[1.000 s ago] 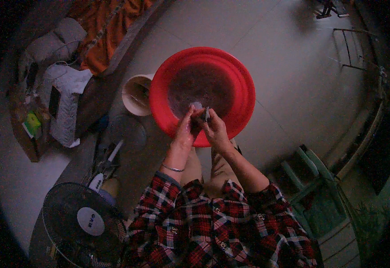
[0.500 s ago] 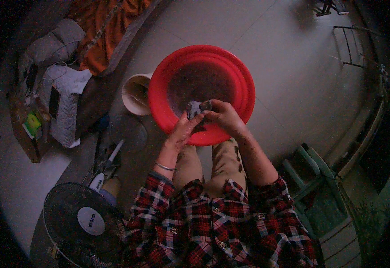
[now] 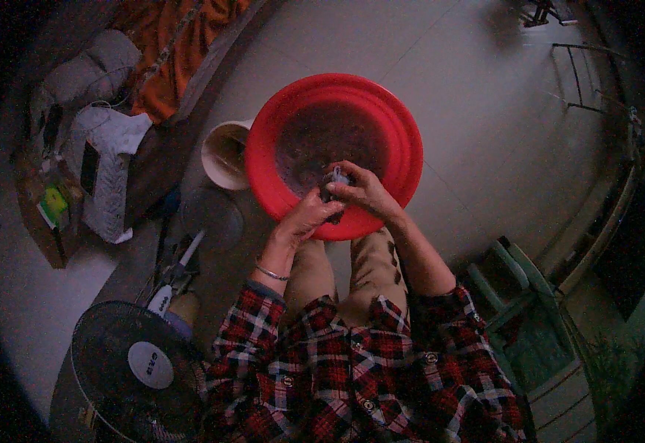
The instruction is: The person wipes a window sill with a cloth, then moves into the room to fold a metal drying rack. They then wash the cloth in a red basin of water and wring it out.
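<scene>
A round red plastic basin [image 3: 409,155] stands in front of my knees, with dark, murky liquid [image 3: 330,140] in it. Over its near rim my left hand [image 3: 309,214] and my right hand [image 3: 364,193] meet, both closed around a small grey and dark wet-looking thing [image 3: 335,179]. It may be cloth, but the dim light hides its kind. My left fingers grip it from the near left side. From the right, my right thumb and fingers press on its top. A dark part hangs below the hands, against the red rim.
A pale bucket [image 3: 220,156] touches the basin's left side. An electric fan [image 3: 141,365] stands at the lower left. Farther left are a box [image 3: 55,210], a white cloth [image 3: 112,170] and an orange cloth [image 3: 164,81]. On the right is a green chair [image 3: 518,295].
My right hand has come in and down over the grey thing, which has turned and is now more covered. Ripples or bubbles show on the liquid, which was smoother before.
</scene>
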`<state>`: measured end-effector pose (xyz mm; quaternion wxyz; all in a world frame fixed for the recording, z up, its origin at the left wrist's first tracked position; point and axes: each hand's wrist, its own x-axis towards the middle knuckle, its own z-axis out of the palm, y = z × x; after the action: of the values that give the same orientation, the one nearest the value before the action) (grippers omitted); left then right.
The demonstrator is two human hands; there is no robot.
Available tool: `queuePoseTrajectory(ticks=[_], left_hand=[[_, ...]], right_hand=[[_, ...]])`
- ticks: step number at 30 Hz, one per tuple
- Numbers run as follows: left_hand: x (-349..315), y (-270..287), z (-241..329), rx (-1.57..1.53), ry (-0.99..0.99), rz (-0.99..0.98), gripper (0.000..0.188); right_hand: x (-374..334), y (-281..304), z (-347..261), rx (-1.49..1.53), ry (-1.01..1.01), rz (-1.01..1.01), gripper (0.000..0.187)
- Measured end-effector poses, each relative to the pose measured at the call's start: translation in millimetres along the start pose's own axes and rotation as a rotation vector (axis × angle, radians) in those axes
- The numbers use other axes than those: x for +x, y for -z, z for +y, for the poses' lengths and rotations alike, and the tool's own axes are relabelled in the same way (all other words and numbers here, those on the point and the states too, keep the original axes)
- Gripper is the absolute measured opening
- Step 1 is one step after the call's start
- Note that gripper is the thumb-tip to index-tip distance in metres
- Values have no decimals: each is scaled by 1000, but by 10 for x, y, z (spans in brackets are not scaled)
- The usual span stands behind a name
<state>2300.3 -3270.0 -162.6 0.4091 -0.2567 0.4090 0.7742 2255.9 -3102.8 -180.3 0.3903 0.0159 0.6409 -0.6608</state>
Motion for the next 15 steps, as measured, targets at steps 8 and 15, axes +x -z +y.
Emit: queuePoseTrajectory(ticks=[8, 15], left_hand=[[159, 6, -58, 698, -117, 43, 24], [594, 256, -857, 283, -352, 350, 27]], right_hand=[[80, -84, -23, -552, -54, 159, 28], [101, -236, -126, -794, -171, 212, 30]])
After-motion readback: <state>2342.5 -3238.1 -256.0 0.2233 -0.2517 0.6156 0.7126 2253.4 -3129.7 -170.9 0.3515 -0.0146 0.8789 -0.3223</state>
